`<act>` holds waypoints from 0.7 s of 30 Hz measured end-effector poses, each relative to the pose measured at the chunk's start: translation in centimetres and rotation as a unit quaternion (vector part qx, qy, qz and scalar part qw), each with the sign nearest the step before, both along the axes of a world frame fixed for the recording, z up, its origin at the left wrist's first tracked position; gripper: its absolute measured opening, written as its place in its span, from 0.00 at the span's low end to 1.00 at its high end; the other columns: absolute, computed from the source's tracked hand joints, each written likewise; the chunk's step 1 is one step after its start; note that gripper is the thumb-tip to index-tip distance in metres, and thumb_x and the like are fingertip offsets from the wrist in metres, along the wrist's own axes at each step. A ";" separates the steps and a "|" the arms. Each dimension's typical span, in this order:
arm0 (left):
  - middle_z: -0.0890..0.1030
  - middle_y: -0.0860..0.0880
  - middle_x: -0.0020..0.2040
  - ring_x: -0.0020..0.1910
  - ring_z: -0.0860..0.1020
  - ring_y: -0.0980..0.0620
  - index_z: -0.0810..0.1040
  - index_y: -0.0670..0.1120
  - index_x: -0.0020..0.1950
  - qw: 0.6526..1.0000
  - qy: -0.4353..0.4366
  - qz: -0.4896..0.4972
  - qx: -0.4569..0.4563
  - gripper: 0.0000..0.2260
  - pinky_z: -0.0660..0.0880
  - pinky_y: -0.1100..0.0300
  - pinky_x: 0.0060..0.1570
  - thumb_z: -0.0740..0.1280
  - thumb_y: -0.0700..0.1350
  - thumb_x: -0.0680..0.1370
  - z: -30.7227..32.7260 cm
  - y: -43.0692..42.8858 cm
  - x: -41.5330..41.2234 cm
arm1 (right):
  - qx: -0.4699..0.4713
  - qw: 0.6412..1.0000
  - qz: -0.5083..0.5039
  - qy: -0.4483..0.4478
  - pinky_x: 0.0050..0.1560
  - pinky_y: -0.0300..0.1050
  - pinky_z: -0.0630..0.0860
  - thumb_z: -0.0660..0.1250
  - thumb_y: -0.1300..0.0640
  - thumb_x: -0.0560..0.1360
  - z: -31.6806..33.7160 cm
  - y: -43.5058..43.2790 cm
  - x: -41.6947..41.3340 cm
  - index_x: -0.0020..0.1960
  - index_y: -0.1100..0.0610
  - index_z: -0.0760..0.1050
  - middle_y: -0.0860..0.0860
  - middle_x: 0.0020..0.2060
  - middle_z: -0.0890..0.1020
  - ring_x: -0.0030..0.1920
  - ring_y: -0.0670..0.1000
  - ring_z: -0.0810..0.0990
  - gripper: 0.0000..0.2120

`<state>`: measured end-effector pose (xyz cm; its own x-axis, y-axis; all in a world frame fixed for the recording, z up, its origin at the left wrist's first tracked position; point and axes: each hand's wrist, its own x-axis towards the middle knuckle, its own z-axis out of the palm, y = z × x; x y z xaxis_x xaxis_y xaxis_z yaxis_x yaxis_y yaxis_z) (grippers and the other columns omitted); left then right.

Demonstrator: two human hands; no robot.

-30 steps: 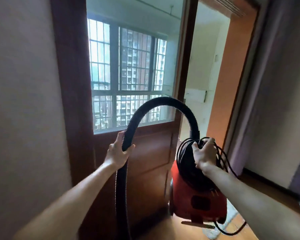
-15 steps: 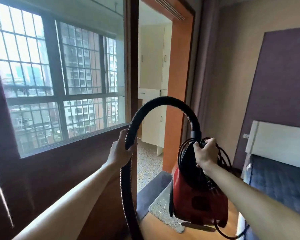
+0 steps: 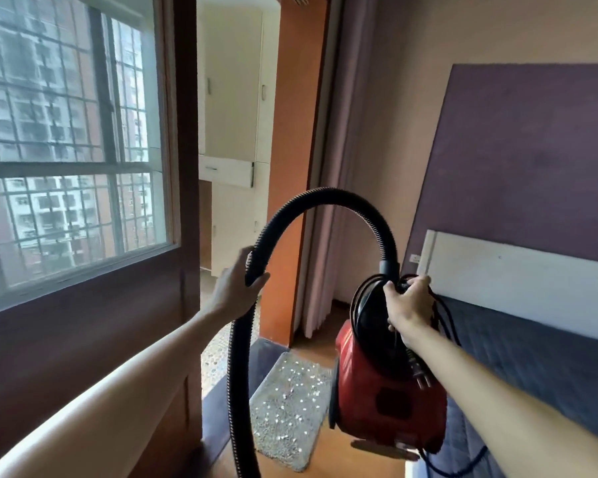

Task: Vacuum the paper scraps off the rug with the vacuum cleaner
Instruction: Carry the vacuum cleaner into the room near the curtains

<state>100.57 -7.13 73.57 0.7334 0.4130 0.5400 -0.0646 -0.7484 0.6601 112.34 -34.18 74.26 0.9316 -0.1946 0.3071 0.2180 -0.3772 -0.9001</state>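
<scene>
I carry a red canister vacuum cleaner (image 3: 384, 405) in the air, its black top wound with cord. My right hand (image 3: 409, 305) is closed on its carrying handle and cord. A black ribbed hose (image 3: 325, 198) arches from the canister over to my left hand (image 3: 235, 288), which grips it, then hangs down out of view. Below, a grey rug (image 3: 287, 405) lies on the wooden floor, dotted with several white paper scraps (image 3: 297, 377). The plug (image 3: 422, 374) dangles beside the canister.
A wooden door with a glass pane (image 3: 83, 305) stands at left. Beyond, an orange-framed doorway (image 3: 283, 167) leads to white cabinets (image 3: 235, 98). A bed with dark blue cover (image 3: 532, 357) and white headboard (image 3: 518, 270) is at right, a curtain (image 3: 328, 201) beside the doorway.
My view has swung to the right, from the door to the doorway, rug and bed. Both hands keep their hold on hose and vacuum.
</scene>
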 end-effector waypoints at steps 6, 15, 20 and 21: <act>0.80 0.45 0.46 0.29 0.75 0.60 0.65 0.47 0.72 0.999 0.000 -0.039 -0.005 0.24 0.66 0.70 0.25 0.69 0.43 0.78 0.2 1.1 6.1 | 0.013 0.999 -0.038 -0.006 0.15 0.37 0.66 0.67 0.53 0.76 0.3 0.3 4.4 0.54 0.58 0.65 0.61 0.48 0.78 0.26 0.56 0.77 0.14; 0.83 0.39 0.51 0.31 0.77 0.54 0.64 0.45 0.72 0.996 0.002 -0.084 0.019 0.25 0.70 0.66 0.27 0.69 0.42 0.78 -0.7 0.9 15.6 | 0.000 0.998 -0.062 0.004 0.17 0.38 0.67 0.66 0.53 0.77 -0.3 -1.0 11.4 0.54 0.57 0.64 0.59 0.47 0.77 0.27 0.57 0.77 0.13; 0.82 0.39 0.51 0.31 0.76 0.60 0.65 0.45 0.72 0.996 0.009 -0.083 0.022 0.25 0.68 0.69 0.27 0.70 0.43 0.78 -0.6 0.1 21.2 | -0.003 0.998 -0.062 0.010 0.17 0.37 0.68 0.66 0.53 0.77 -1.3 -2.4 17.2 0.54 0.58 0.64 0.58 0.48 0.77 0.31 0.59 0.78 0.14; 0.82 0.39 0.52 0.31 0.76 0.60 0.65 0.45 0.72 0.996 0.012 -0.085 0.026 0.24 0.68 0.69 0.26 0.70 0.43 0.78 -0.5 -0.3 22.5 | -0.004 0.998 -0.065 0.012 0.17 0.37 0.67 0.66 0.53 0.77 -1.4 -2.7 18.5 0.54 0.58 0.64 0.58 0.48 0.77 0.31 0.58 0.78 0.14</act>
<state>123.08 -7.41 73.11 0.8035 0.2543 0.5382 -0.1772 -0.7609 0.6242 130.87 -36.87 72.83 0.9054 -0.3124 0.2876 0.1457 -0.4076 -0.9015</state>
